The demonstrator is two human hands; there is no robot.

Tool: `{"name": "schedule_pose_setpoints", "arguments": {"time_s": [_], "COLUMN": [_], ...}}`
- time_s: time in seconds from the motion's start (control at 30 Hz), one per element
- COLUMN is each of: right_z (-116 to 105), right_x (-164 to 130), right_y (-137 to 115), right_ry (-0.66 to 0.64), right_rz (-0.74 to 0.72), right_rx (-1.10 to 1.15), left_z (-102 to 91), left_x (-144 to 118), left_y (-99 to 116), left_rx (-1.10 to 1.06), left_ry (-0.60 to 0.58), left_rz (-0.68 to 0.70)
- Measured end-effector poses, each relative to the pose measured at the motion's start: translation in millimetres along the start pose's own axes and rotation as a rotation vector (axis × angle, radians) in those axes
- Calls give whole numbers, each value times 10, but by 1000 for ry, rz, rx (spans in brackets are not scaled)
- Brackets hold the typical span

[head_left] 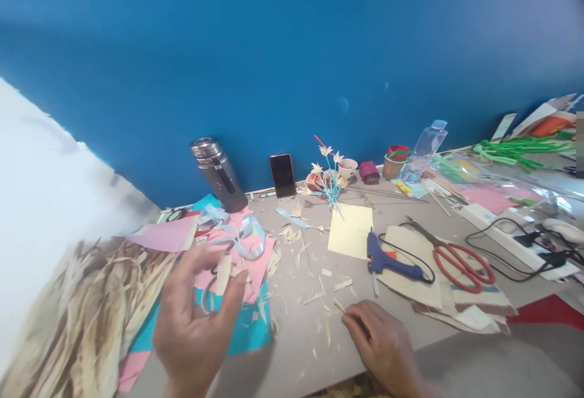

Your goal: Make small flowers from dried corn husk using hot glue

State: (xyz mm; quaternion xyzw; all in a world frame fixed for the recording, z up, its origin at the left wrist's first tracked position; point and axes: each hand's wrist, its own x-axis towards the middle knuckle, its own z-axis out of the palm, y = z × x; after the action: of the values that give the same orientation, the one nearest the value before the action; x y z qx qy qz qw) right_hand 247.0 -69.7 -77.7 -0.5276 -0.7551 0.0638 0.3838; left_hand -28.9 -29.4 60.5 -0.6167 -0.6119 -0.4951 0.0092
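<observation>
My left hand is raised above the blue and pink paper at the left, its thumb and index finger pinching a small pale piece of corn husk. My right hand rests low over the table, fingers curled together around a thin husk strip that pokes out at the fingertips. Husk scraps are scattered between the two hands. Beyond them, a blue glue gun lies partly on a yellow sheet. Orange-handled scissors rest on beige material to the right.
Dried corn husks are heaped at the left. A dark flask, a phone and husk flowers on blue stems stand along the blue wall. A clear bottle and a corded power strip are at the right.
</observation>
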Motion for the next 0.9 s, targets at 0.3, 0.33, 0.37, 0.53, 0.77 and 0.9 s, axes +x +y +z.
{"name": "schedule_pose_setpoints", "arguments": {"time_s": [0.3,0.33,0.37,0.53,0.77,0.9], "right_z": [-70,-78,-88,-130,-144,-165], "right_x": [12,7,3,16,19,-8], "right_y": [-22,-22,-22,-34,-56,-51], "right_ry": [56,61,61,16,84,131], "right_rz": [12,7,3,14,8,10], "right_rx": [133,151,167,162,181,216], "left_z": [533,595,647,760,828,972], "left_x": [-463,-522,-562,-479,-534,-554], "left_y": [83,113,132,24,38,89], "left_rx": [90,117,148,399,232,235], "left_ry": [-936,-1035,-1112,-1054,-1093,-1128], "left_rz": [267,294,312,274,405,522]}}
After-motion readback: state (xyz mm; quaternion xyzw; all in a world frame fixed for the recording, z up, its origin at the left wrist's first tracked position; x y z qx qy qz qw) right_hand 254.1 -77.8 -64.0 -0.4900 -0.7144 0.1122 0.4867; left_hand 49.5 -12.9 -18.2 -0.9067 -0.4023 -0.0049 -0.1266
